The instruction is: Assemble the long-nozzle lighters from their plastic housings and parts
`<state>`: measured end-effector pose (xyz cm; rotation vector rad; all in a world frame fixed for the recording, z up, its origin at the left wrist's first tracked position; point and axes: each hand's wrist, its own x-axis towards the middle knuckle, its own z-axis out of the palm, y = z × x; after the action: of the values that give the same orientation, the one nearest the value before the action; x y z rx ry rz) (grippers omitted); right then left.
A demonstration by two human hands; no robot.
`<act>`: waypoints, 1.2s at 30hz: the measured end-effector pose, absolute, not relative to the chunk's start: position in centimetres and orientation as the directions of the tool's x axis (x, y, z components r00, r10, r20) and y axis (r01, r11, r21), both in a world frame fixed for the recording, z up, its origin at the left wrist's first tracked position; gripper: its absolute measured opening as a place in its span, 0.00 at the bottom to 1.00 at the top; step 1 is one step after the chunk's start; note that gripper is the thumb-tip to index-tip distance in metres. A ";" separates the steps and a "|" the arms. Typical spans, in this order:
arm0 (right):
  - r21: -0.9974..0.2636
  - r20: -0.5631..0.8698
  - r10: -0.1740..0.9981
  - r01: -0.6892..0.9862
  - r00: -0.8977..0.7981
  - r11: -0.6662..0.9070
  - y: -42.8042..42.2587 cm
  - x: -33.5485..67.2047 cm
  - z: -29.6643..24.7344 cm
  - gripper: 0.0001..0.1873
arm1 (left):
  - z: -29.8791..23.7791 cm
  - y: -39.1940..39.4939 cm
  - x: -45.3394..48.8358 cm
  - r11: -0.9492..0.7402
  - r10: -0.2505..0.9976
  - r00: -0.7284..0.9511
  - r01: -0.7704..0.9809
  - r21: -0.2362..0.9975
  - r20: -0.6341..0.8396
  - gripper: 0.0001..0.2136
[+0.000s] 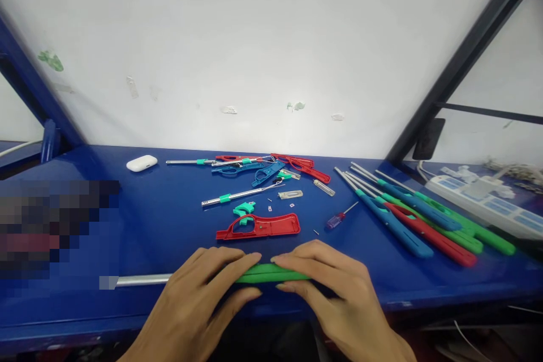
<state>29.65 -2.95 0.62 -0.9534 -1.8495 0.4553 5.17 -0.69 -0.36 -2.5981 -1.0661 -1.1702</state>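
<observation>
Both hands grip one green lighter point(271, 273), which lies along the near edge of the blue bench point(161, 220), just in front of a red shell point(271, 226), the open half of a lighter handle. The left hand point(203, 294) clasps the left end of the green handle, fingers curled over the top and thumb pressed against the front. The right hand point(335, 294) clasps the right end the same way, so only a short green stretch shows between them. The fingertips of the two hands nearly meet above it. The lighter's metal tube point(142, 280) runs out past the left hand, flat along the bench edge.

A small green trigger piece point(244, 209) lies just behind the red shell and partly inside its opening. Behind and to the left of the shell lies a loose metal rod point(229, 198) with a green collar. Further behind the shell is a heap of parts point(263, 167) in red and blue, with another rod pointing left. Far to the left behind the shell sits a white earbud case point(141, 163). Right of the shell lies a small screwdriver point(339, 218) with a red handle. Beyond it is a row of whole lighters point(419, 218) in blue, red and green, laid side by side at a slant. Farthest right of the shell is a white power strip point(487, 198).
</observation>
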 end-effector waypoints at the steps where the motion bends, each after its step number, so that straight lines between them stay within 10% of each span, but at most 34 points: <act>1: -0.673 0.583 0.780 0.401 -0.229 0.621 -3.1 29.5 0.5 0.20 | -0.1 -0.7 5.3 -0.776 0.536 0.471 0.601 0.190 0.700 0.14; 21: -0.706 0.350 0.901 0.560 -0.255 0.433 -3.3 30.5 1.1 0.17 | 0.2 -0.5 5.5 -0.858 0.423 0.421 0.472 0.205 0.802 0.07; 36: -0.699 0.443 0.835 0.459 -0.326 0.549 -2.9 30.7 1.0 0.11 | 0.0 -0.6 5.6 -0.856 0.434 0.417 0.468 0.220 0.799 0.08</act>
<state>30.65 -2.94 0.96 -1.0454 -1.9683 0.5843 5.58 -0.55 -0.02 -2.6132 -0.8318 -1.4547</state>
